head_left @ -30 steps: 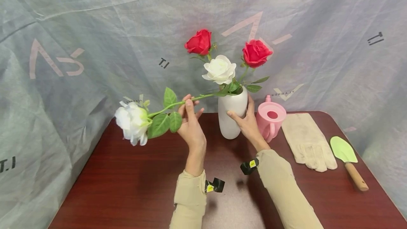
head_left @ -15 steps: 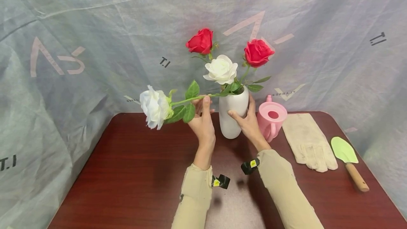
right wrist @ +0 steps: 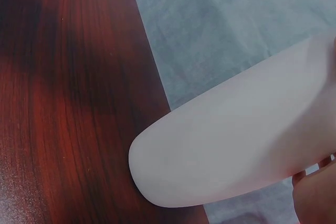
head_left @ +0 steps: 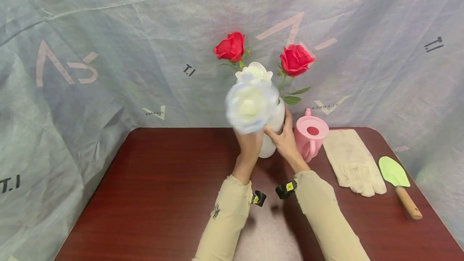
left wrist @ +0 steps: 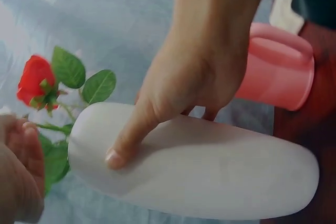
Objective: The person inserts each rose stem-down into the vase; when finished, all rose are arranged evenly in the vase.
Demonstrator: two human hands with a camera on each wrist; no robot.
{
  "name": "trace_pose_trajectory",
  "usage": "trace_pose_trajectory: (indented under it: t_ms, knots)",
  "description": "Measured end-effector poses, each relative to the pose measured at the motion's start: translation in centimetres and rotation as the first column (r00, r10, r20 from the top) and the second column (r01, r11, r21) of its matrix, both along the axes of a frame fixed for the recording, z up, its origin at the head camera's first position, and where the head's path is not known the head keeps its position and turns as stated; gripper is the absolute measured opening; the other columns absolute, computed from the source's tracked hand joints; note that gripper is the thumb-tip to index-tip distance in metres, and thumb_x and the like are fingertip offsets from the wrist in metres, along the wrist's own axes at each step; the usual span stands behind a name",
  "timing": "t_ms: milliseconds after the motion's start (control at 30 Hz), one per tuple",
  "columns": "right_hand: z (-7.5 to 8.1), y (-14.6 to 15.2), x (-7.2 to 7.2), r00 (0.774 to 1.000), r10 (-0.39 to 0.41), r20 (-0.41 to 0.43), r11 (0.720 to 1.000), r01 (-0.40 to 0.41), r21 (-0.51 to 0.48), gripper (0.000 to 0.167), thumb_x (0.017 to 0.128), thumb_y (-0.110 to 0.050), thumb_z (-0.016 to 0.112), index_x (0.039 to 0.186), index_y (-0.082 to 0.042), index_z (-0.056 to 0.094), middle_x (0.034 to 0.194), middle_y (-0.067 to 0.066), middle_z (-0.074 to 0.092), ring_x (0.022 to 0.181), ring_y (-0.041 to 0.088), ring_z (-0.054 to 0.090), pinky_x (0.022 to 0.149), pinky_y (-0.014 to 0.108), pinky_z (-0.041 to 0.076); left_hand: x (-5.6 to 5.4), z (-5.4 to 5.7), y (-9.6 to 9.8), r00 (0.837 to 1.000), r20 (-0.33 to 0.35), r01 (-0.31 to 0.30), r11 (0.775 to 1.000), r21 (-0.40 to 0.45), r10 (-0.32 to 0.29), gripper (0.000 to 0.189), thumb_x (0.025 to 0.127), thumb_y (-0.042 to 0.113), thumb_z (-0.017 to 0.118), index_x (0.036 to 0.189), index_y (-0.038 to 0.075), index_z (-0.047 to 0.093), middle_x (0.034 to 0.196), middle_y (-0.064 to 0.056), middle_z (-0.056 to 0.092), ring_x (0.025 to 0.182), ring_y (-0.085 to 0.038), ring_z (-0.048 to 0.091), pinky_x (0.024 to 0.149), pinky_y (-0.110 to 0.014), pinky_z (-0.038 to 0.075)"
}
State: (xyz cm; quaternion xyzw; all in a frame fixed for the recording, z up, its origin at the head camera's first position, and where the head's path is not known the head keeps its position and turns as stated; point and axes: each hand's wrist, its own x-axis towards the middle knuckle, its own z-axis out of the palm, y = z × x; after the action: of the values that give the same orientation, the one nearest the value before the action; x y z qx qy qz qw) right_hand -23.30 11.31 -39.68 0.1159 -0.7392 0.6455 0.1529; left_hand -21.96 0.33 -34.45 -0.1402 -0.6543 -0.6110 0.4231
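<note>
A white vase (head_left: 268,149) stands upright at the table's back, my right hand (head_left: 285,142) gripping its side with the thumb across the front. My left hand (head_left: 250,147) is at the vase's mouth, holding a white rose (head_left: 251,106) whose blurred bloom faces up and hides the fingers and most of the stem. In the left wrist view the curled fingers of that hand (left wrist: 21,166) sit beside the vase opening and green leaves (left wrist: 55,161). Rising from the vase are another white rose (head_left: 255,69), partly covered, and two red roses (head_left: 230,46).
Right of the vase stands a pink watering can (head_left: 311,136), close to my right hand. Beyond it lie cream work gloves (head_left: 353,162) and a green trowel with a wooden handle (head_left: 407,202). A grey fabric sheet (head_left: 163,51) hangs behind the dark red table (head_left: 152,188).
My left hand has moved right to the vase, and its white rose has swung from lying sideways to bloom up, in front of the other flowers. My right hand has stayed on the vase.
</note>
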Motion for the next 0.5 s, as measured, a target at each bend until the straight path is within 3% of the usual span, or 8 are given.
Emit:
trace_pose_trajectory:
  t_ms: [33,100,133,233,333,500]
  knots:
    - [0.0,0.0,0.0,1.000,-0.005,-0.005,1.000,0.005,0.008,0.084,0.084,-0.002,0.066,0.145,0.000,0.008,0.147,0.020,0.016,0.129,0.030,0.027,0.106,0.044,0.025,0.0,0.2,0.1,0.999,0.040,-0.022,0.995,-0.093,0.026,0.006,0.079,-0.005,0.066,0.084,-0.004,0.062,0.072,-0.007,0.063,0.064,-0.010,0.055,0.064,-0.022,0.050]
    - [-0.4,0.1,-0.2,1.000,-0.015,-0.011,0.999,0.016,0.034,0.079,0.084,0.001,0.063,0.143,0.003,0.011,0.144,0.024,0.019,0.129,0.030,0.028,0.107,0.041,0.025,0.0,0.5,0.2,0.985,0.143,-0.047,0.953,-0.298,0.093,0.008,0.081,0.002,0.065,0.073,0.004,0.066,0.060,-0.002,0.060,0.051,-0.007,0.049,0.051,-0.018,0.044]
    - [-0.4,0.1,-0.1,1.000,-0.015,-0.005,0.999,0.015,0.039,0.077,0.084,0.001,0.062,0.143,0.003,0.012,0.142,0.025,0.022,0.127,0.030,0.031,0.106,0.037,0.027,0.2,0.5,0.2,0.973,0.216,-0.003,0.937,-0.349,0.084,0.011,0.081,0.004,0.065,0.071,0.007,0.068,0.056,0.001,0.059,0.047,-0.006,0.048,0.047,-0.017,0.041]
    - [-0.4,0.1,0.1,1.000,0.008,0.010,1.000,-0.009,0.029,0.079,0.084,-0.001,0.063,0.144,0.000,0.012,0.138,0.025,0.028,0.118,0.030,0.039,0.096,0.029,0.036,1.3,-0.2,-0.2,0.916,0.393,0.121,0.887,-0.446,0.072,0.008,0.083,0.013,0.066,0.080,0.011,0.073,0.061,0.005,0.062,0.053,-0.007,0.055,0.050,-0.019,0.045]
    - [0.1,-0.2,0.4,0.999,0.035,0.027,0.999,-0.035,-0.022,0.086,0.084,-0.008,0.068,0.147,-0.009,0.009,0.137,0.020,0.033,0.115,0.027,0.043,0.091,0.028,0.040,2.4,-2.2,-1.1,0.879,0.470,0.170,0.871,-0.462,0.078,0.007,0.081,0.012,0.068,0.076,0.011,0.071,0.056,0.008,0.058,0.048,-0.006,0.051,0.049,-0.022,0.045]
    - [0.1,-0.4,0.2,0.997,0.019,0.070,0.999,-0.017,-0.031,0.087,0.085,-0.015,0.070,0.146,-0.012,0.009,0.139,0.016,0.031,0.119,0.027,0.042,0.095,0.043,0.040,3.9,-5.9,-2.9,0.819,0.573,0.252,0.900,-0.356,-0.003,0.007,0.084,0.011,0.067,0.080,0.007,0.070,0.055,0.007,0.060,0.043,-0.004,0.051,0.044,-0.019,0.043]
